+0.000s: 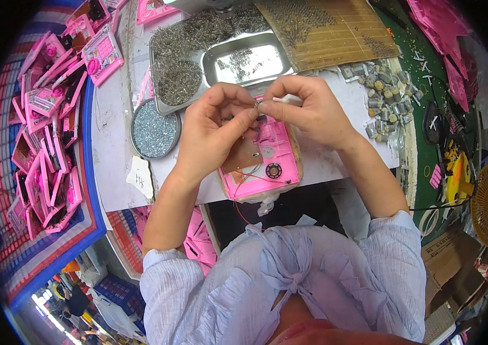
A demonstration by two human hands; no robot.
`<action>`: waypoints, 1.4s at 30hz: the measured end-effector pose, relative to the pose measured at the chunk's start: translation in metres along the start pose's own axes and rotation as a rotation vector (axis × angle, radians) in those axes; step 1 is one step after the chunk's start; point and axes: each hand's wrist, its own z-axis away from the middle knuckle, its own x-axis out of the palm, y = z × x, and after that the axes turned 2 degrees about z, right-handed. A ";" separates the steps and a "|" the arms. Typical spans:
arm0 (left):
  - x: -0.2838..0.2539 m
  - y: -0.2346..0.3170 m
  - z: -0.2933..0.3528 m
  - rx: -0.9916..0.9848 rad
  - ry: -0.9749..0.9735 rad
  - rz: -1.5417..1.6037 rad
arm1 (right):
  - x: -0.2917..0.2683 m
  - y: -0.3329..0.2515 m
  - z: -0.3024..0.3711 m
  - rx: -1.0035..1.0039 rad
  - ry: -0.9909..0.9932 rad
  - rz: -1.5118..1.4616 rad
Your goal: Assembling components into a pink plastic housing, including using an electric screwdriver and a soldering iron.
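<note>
My left hand [214,125] and my right hand [316,110] meet fingertip to fingertip over an open pink plastic housing [284,150]. Both are closed in a pinch around a tiny part that the fingers mostly hide. A white piece [290,100] shows between the thumb and fingers of my right hand; its kind is unclear. Inside the housing are a brown circuit board [241,155], partly under my left hand, and a small round speaker [273,170]. A thin red wire [238,211] hangs over the near edge. The housing rests on a pale, plastic-wrapped pad.
Beyond my hands stands a metal tray [202,64] of small metal parts, beside a cardboard sheet [330,49] with more. A round dish [155,129] of screws sits left. Small motors [385,95] lie right. Pink toy cases [45,155] fill a blue-edged bin far left.
</note>
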 end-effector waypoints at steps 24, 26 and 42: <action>-0.034 -0.015 -0.016 -0.360 -0.306 0.674 | -0.006 -0.003 -0.018 -0.343 -0.059 0.202; -0.039 -0.014 -0.024 -0.450 -0.404 0.800 | -0.008 -0.003 -0.025 -0.514 -0.079 0.329; -0.022 -0.004 -0.002 -0.033 -0.010 -0.040 | 0.002 -0.005 -0.027 -0.424 0.003 0.268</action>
